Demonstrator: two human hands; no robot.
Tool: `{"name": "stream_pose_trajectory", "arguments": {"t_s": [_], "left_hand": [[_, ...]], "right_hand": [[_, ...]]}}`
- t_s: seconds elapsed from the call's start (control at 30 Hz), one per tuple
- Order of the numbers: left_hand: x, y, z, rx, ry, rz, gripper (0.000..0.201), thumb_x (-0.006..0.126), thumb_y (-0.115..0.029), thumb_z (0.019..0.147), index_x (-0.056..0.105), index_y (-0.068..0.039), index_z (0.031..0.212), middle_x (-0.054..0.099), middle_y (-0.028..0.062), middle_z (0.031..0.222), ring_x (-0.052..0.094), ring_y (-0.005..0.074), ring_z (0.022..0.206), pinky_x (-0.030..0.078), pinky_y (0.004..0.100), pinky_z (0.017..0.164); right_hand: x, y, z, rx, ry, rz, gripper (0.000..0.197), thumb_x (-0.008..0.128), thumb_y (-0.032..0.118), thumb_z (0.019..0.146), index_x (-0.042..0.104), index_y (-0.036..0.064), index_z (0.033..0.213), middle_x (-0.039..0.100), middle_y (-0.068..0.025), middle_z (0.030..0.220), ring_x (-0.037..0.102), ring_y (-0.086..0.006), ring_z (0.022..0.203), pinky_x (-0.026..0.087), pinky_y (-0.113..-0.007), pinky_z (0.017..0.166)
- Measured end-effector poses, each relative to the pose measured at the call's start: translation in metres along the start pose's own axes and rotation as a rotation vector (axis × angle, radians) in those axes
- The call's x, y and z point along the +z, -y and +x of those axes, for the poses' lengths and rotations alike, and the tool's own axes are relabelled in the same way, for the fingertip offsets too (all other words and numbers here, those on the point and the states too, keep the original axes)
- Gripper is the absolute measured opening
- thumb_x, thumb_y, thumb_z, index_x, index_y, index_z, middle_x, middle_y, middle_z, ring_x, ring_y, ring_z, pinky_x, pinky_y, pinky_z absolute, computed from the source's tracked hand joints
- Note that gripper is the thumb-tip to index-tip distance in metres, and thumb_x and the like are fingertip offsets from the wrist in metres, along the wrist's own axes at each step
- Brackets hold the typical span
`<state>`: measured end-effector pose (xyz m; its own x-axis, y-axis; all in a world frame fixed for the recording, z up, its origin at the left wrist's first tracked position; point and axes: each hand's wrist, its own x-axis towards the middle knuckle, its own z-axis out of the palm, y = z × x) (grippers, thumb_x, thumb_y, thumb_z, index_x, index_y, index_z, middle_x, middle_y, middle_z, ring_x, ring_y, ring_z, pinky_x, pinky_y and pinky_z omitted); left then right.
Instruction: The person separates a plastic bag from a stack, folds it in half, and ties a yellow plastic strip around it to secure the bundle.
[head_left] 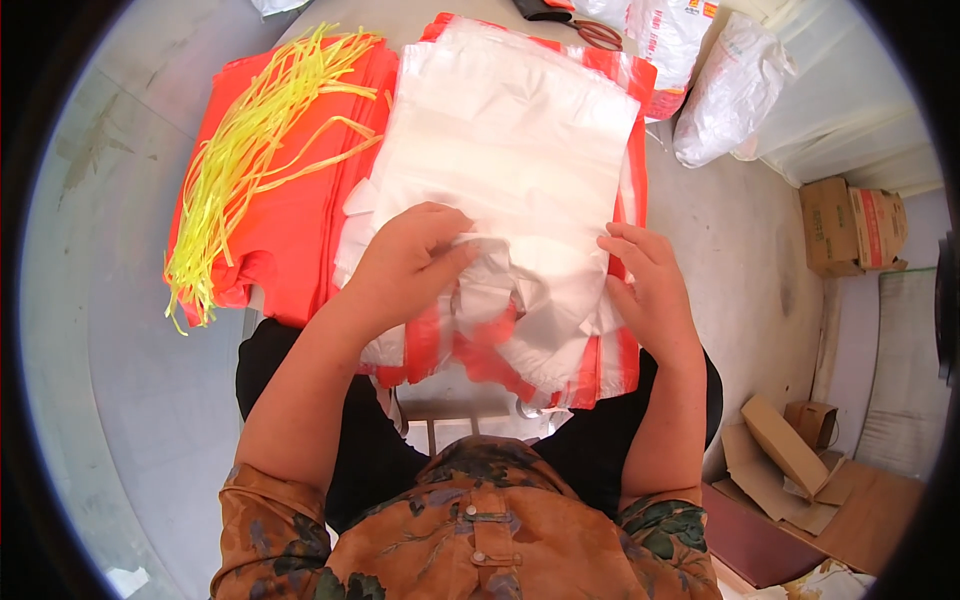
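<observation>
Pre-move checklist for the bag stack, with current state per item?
1. Left hand pinching the handle end of the top clear plastic bag: ok.
2. Right hand steadying the stack's right edge: ok.
3. Only one bag layer pinched: cannot tell.
4. Clear bags squared on the orange bag stack: not ok, the handle ends are crumpled.
5. Yellow plastic ties lying apart from both hands: ok.
6. Scissors lying beyond the stack's far edge: ok.
</observation>
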<state>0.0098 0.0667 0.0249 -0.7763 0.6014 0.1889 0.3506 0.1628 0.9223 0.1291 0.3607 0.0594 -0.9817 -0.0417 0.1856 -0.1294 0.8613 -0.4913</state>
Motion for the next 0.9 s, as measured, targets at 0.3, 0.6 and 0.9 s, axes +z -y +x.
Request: {"name": "stream_pose_trajectory", "arguments": {"t_s": [0.3, 0.6, 0.9], "left_hand": [[-0.002, -0.002, 0.001, -0.081, 0.018, -0.059, 0.014, 0.067, -0.009, 0.098, 0.065, 0.001, 0.106, 0.058, 0.0087, 0.093, 0.057, 0.0183, 0.08, 0.048, 0.0315, 0.07], [-0.003, -0.014, 0.003, -0.124, 0.0, -0.092, 0.016, 0.065, -0.012, 0.099, 0.065, 0.002, 0.107, 0.06, 0.0087, 0.09, 0.057, 0.0154, 0.079, 0.048, 0.0305, 0.072], [-0.005, -0.005, 0.003, -0.122, 0.04, -0.142, 0.016, 0.062, -0.013, 0.102, 0.065, 0.0, 0.11, 0.06, 0.0019, 0.088, 0.053, 0.0093, 0.08, 0.046, 0.0273, 0.073]], "right_hand": [[0.011, -0.001, -0.007, -0.113, -0.042, -0.029, 0.056, 0.066, -0.007, 0.078, 0.064, 0.0061, 0.132, 0.059, -0.0132, 0.14, 0.053, -0.0378, 0.131, 0.047, -0.045, 0.108], [0.031, -0.008, -0.016, 0.038, -0.197, 0.149, 0.052, 0.063, -0.009, 0.081, 0.064, 0.0048, 0.131, 0.06, -0.0156, 0.14, 0.055, -0.0372, 0.129, 0.047, -0.043, 0.108], [0.057, -0.017, -0.013, -0.045, -0.315, -0.05, 0.057, 0.058, -0.012, 0.08, 0.063, 0.0037, 0.134, 0.062, -0.0175, 0.138, 0.056, -0.0376, 0.129, 0.047, -0.043, 0.109]]}}
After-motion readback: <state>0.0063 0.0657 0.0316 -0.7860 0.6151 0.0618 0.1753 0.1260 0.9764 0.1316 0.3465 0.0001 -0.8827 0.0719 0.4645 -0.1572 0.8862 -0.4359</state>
